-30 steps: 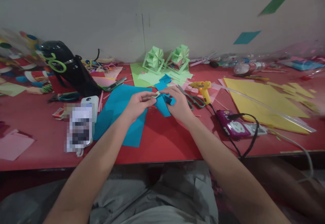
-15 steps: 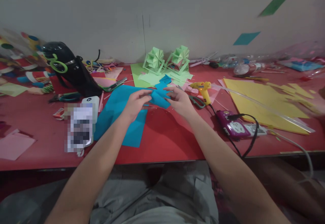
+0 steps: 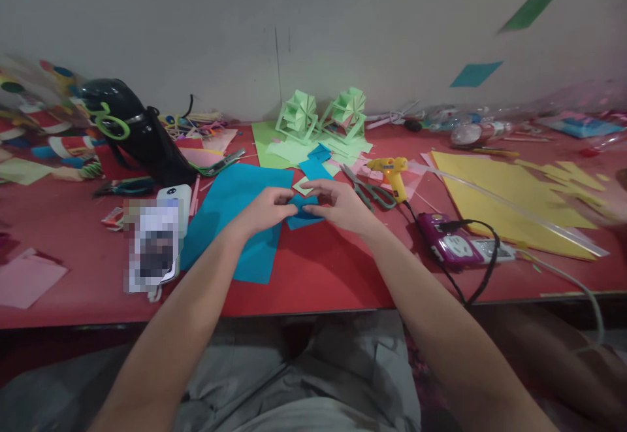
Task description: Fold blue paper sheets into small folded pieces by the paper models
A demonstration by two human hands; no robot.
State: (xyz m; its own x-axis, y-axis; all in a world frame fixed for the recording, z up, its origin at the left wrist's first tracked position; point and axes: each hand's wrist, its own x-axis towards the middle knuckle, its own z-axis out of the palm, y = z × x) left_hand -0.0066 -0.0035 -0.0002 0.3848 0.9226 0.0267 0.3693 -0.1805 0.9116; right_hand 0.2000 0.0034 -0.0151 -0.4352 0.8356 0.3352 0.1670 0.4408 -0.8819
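Observation:
A small piece of blue paper [image 3: 304, 215] is between my hands, low over the red table. My left hand [image 3: 270, 210] grips its left side with thumb and fingers. On its right side my right hand [image 3: 339, 204] pinches the paper, fingers curled over the far edge. A large blue sheet [image 3: 259, 255] lies under and beside my left hand. Just beyond my fingers are a small pale green paper square [image 3: 304, 186] and another blue piece [image 3: 316, 169]. Grey-handled scissors [image 3: 379, 195] lie right of my right hand.
A yellow glue gun [image 3: 396, 176] stands near a purple power socket [image 3: 448, 239] with cables. Two green paper lanterns [image 3: 298, 115] sit at the back. Yellow sheets [image 3: 490, 203] lie right, with a phone [image 3: 176, 203] and black case [image 3: 142, 131] left. The red table's [image 3: 323, 288] front edge is near me.
Both hands have come slightly down and nearer with the small blue paper, which is now turned flatter. The pale green square and more of the scissors have come into sight.

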